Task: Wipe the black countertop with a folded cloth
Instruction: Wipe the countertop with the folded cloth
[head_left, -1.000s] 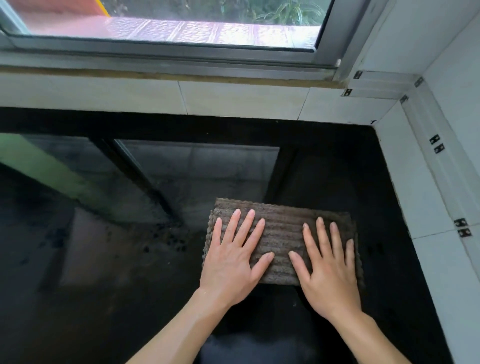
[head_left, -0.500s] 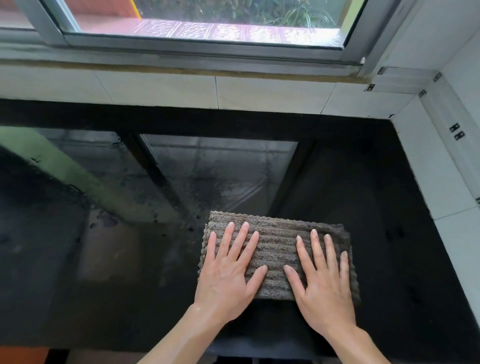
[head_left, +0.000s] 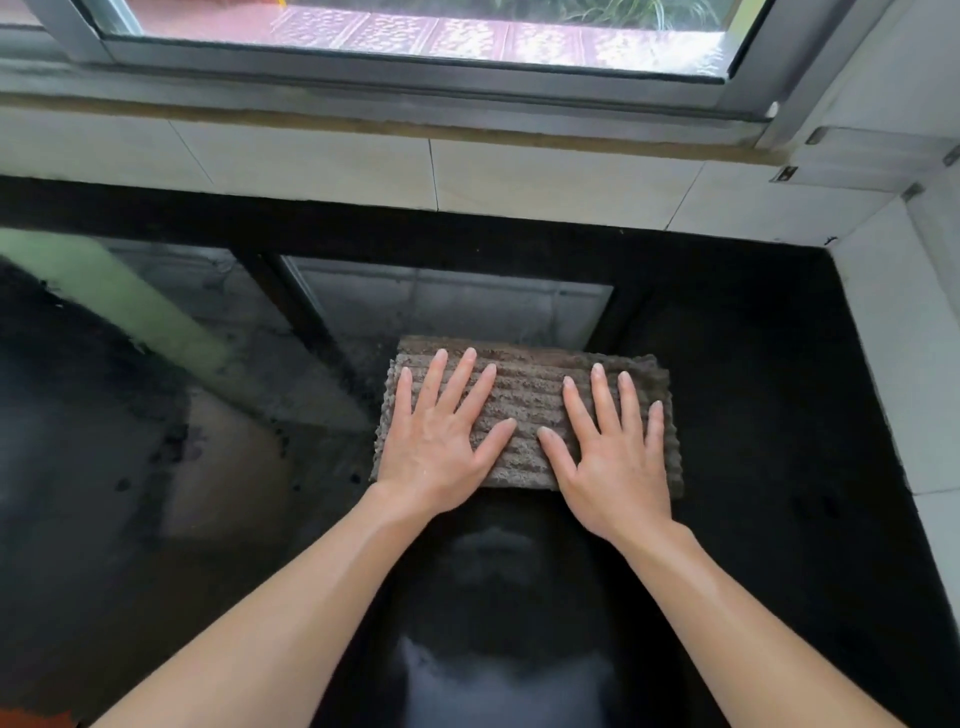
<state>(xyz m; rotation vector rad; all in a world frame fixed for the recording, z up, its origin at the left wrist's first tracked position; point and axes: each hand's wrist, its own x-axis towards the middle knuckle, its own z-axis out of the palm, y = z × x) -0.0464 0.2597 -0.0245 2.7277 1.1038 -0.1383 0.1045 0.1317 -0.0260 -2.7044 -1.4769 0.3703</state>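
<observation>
Grey-brown ribbed folded cloth (head_left: 524, 410) lying flat on the glossy black worktop (head_left: 753, 415), left hand (head_left: 441, 441) and right hand (head_left: 613, 457) pressed palm-down on it, fingers straight and spread, white tiled wall (head_left: 311, 161) behind, window frame (head_left: 363, 78) above

Black countertop (head_left: 753, 415); folded cloth (head_left: 524, 395) flat on it.

Ribbed grey-brown cloth (head_left: 524, 402); glossy black countertop (head_left: 753, 415).
</observation>
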